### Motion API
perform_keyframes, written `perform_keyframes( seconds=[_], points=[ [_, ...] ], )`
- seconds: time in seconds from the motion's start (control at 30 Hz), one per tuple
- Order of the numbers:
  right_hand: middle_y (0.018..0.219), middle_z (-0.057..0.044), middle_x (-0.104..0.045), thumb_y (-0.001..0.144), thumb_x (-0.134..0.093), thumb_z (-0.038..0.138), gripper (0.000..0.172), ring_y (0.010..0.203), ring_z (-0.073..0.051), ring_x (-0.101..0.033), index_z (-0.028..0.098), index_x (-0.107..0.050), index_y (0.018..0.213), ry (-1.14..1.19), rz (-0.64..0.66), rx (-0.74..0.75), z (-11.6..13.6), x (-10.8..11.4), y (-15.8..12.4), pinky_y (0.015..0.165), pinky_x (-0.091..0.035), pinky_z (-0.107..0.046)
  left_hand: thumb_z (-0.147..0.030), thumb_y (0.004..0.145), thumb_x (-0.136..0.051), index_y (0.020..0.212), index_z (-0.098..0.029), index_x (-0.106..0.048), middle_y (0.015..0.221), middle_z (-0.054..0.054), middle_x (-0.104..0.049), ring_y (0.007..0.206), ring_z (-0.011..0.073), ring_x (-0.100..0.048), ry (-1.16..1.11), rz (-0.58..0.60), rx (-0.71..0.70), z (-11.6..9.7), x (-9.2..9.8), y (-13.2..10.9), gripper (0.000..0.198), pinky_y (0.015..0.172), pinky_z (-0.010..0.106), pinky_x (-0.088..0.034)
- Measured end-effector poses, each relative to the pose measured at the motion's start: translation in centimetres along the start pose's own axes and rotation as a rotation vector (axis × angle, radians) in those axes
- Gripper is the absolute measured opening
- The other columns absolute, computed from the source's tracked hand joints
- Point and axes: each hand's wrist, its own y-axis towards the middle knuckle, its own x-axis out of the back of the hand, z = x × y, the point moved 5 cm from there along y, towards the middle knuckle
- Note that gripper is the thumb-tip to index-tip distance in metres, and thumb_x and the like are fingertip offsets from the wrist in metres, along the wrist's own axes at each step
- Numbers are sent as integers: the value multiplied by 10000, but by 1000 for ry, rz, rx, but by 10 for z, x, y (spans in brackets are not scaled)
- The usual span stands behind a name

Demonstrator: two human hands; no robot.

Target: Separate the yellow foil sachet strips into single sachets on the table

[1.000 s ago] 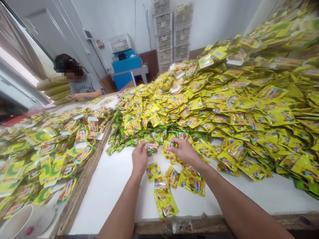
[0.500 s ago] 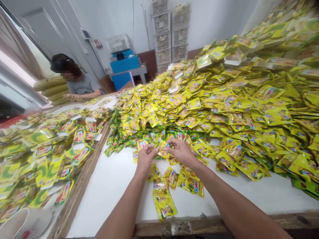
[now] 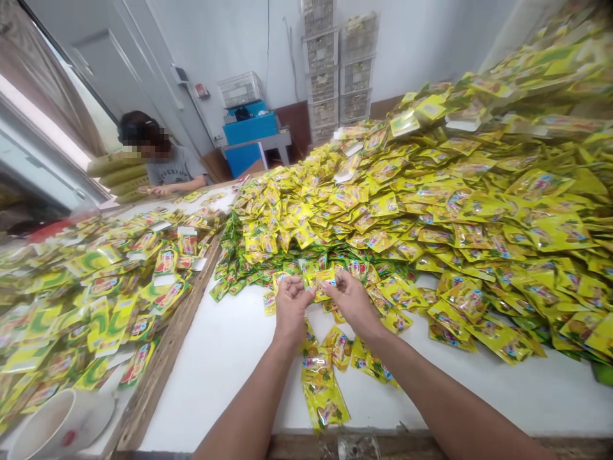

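Note:
Both my hands are in front of the big pile, with a small yellow sachet (image 3: 322, 279) held up between their fingertips. My left hand (image 3: 291, 310) pinches its left end between thumb and finger. At the other end my right hand (image 3: 353, 301) grips with thumb and curled fingers. Beneath my wrists, a strip of yellow sachets (image 3: 325, 404) lies on the white tabletop (image 3: 230, 364), and a few more lie beside it. Green sachets (image 3: 239, 271) show along the pile's lower edge, just beyond my hands.
A high heap of yellow sachets (image 3: 479, 211) fills the right side. Left of a wooden divider (image 3: 165, 358) lie small yellow-green boxes (image 3: 108, 287) and a white cup (image 3: 62, 421). Across the table a person (image 3: 172, 167) works with their hands. Crates (image 3: 322, 83) stand stacked at the wall.
The camera view has swung slightly left, so the scene sits farther right. Between my fingertips the sachet has turned more level; both hands keep their pinch.

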Motion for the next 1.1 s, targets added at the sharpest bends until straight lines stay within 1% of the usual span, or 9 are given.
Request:
perform_keyframes(
  seconds=[0.1, 0.3, 0.53, 0.6, 0.7, 0.77, 0.83, 0.97, 1.1],
  points=[
    [555, 71, -374, 585, -661, 557, 461, 510, -96, -343, 231, -342, 650, 131, 117, -26, 1, 1, 5, 475, -292, -230, -298, 586, -736, 886, -201, -478, 756, -12, -605, 704, 128, -599, 177, 86, -56, -13, 13, 13, 408, 713, 275, -468],
    [537, 88, -258, 597, -660, 494, 435, 505, -88, -235, 234, -312, 629, -83, 34, 43, 3, 21, 14, 482, -238, -229, -428, 680, -657, 1190, -198, -473, 1156, 154, -601, 989, 285, -594, 1059, -270, -129, -41, 60, 41, 588, 800, 390, -438],
    [542, 75, -291, 637, -609, 444, 366, 513, -98, -249, 231, -312, 628, -203, -79, 73, 3, 35, 17, 491, -217, -239, -296, 760, -568, 1241, -185, -470, 666, 27, -666, 744, 249, -643, 1247, -93, -11, -30, 48, 31, 504, 702, 355, -458],
    [529, 78, -275, 645, -601, 418, 349, 504, -97, -232, 233, -306, 628, -195, -99, 59, 3, 41, 20, 484, -203, -241, -210, 753, -557, 1244, -190, -487, 899, 90, -693, 928, 268, -620, 1423, 59, -158, -43, 36, 30, 497, 804, 384, -448],
    [528, 78, -279, 651, -596, 382, 322, 504, -97, -236, 231, -312, 630, -207, -112, 65, 4, 44, 22, 484, -201, -238, -71, 648, -615, 1269, -274, -490, 1365, 91, -479, 1268, 295, -390, 1640, 508, -418, -51, 6, 30, 666, 988, 424, -349],
    [546, 73, -311, 649, -604, 390, 325, 513, -98, -266, 228, -323, 630, -220, -103, 89, 6, 43, 21, 494, -219, -237, -26, 571, -660, 1261, -328, -500, 1433, 53, -403, 1323, 326, -288, 1719, 776, -434, -47, -7, 33, 770, 1015, 460, -311],
    [556, 67, -332, 654, -605, 421, 341, 522, -102, -289, 226, -327, 626, -232, -94, 111, 8, 42, 20, 503, -237, -240, -51, 538, -710, 1220, -326, -540, 1335, 67, -506, 1263, 344, -352, 1757, 908, -394, -41, -14, 39, 755, 979, 460, -337],
    [562, 64, -335, 660, -600, 439, 350, 536, -106, -294, 225, -325, 623, -217, -112, 141, 12, 43, 19, 514, -247, -242, -297, 490, -821, 1001, -230, -649, 981, 121, -620, 1035, 330, -481, 1835, 791, -383, -38, -6, 52, 543, 885, 405, -384],
    [566, 63, -345, 663, -598, 437, 340, 540, -106, -301, 225, -335, 629, -196, -101, 145, 14, 43, 18, 524, -251, -241, -449, 477, -806, 872, -175, -607, 954, 118, -583, 951, 310, -505, 1796, 550, -371, -39, 20, 52, 520, 790, 374, -413]
  ],
)
